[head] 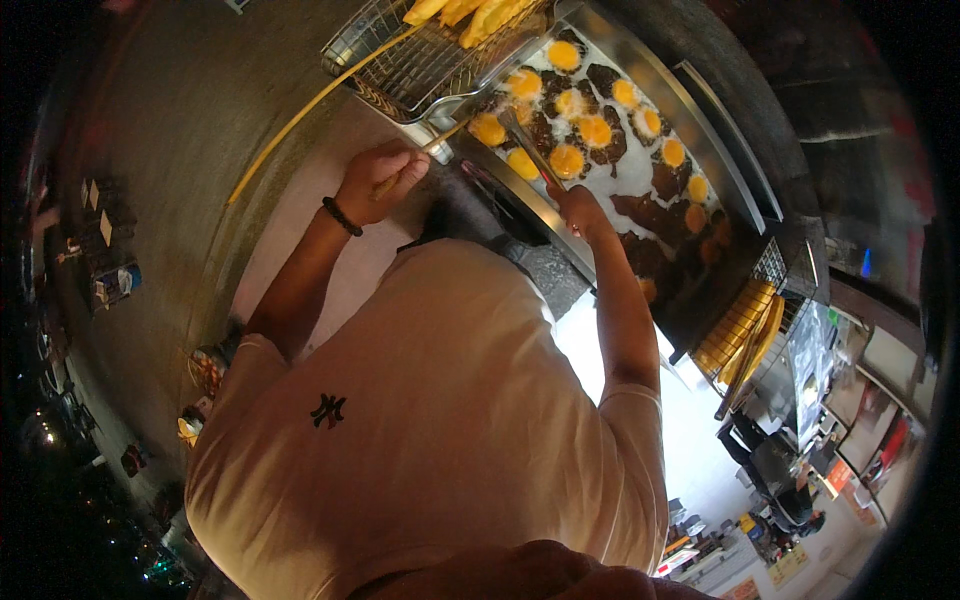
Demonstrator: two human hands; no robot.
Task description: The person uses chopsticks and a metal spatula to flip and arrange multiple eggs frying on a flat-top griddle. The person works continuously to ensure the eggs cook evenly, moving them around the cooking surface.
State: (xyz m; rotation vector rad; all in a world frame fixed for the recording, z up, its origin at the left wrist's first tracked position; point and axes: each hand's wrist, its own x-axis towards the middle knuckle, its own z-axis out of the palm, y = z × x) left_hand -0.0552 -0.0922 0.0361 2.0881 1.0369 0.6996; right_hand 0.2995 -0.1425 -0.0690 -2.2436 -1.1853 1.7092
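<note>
My left hand [390, 180] is closed around a thin wooden stick [444, 136], whose far end reaches the near rim of a rectangular metal fryer vat [547, 210]. With my right hand [581, 210] I grip a long-handled metal tool [531, 146], its broad tip among the food at the vat's left part; whether it is a spatula or tongs I cannot tell. Dark oil with white foam fills the vat, and several round yellow-orange pieces of food [566, 161] float in it.
A wire rack [420, 82] with long golden fried pieces [487, 22] adjoins the vat's left end. A wire basket [772, 262] of similar pieces hangs at its right end. A metal handle bar [731, 142] runs along the far side. Another person [776, 480] is far off at lower right.
</note>
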